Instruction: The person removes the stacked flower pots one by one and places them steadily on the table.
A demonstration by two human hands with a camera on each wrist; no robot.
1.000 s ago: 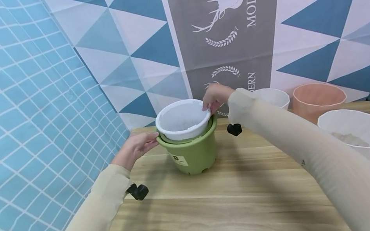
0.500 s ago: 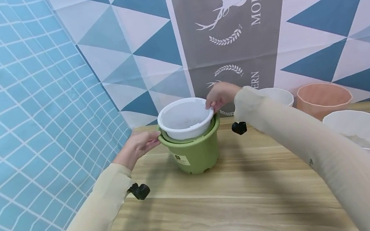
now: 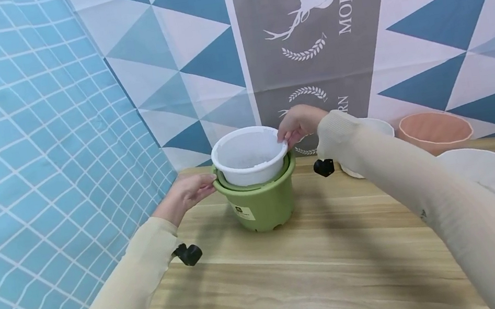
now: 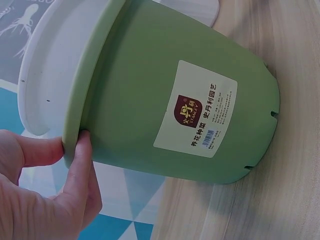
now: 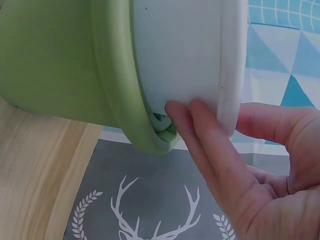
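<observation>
A white flowerpot [image 3: 247, 150] sits partway inside a green flowerpot [image 3: 264, 205], its rim standing above the green one. Seen from the head, my right hand [image 3: 297, 125] pinches the white rim at its right side. The right wrist view shows that hand's thumb inside the white pot [image 5: 190, 55] and its fingers below the rim outside. My left hand [image 3: 191, 191] grips the green rim on the left, thumb on top and fingers under it, as the left wrist view shows. A printed label [image 4: 197, 110] faces out from the green pot's side.
Right of the pots stand an orange pot [image 3: 436, 130], a white pot [image 3: 491, 167] in front of it and another white pot [image 3: 378, 126], partly hidden by the right arm. A patterned cloth wall [image 3: 195, 56] rises behind the wooden table [image 3: 265, 278]; blue-tiled cloth hangs left.
The right hand has lifted the white pot slightly, so more of its side shows above the green rim. The left hand keeps its hold on the green pot. The view has shifted a little.
</observation>
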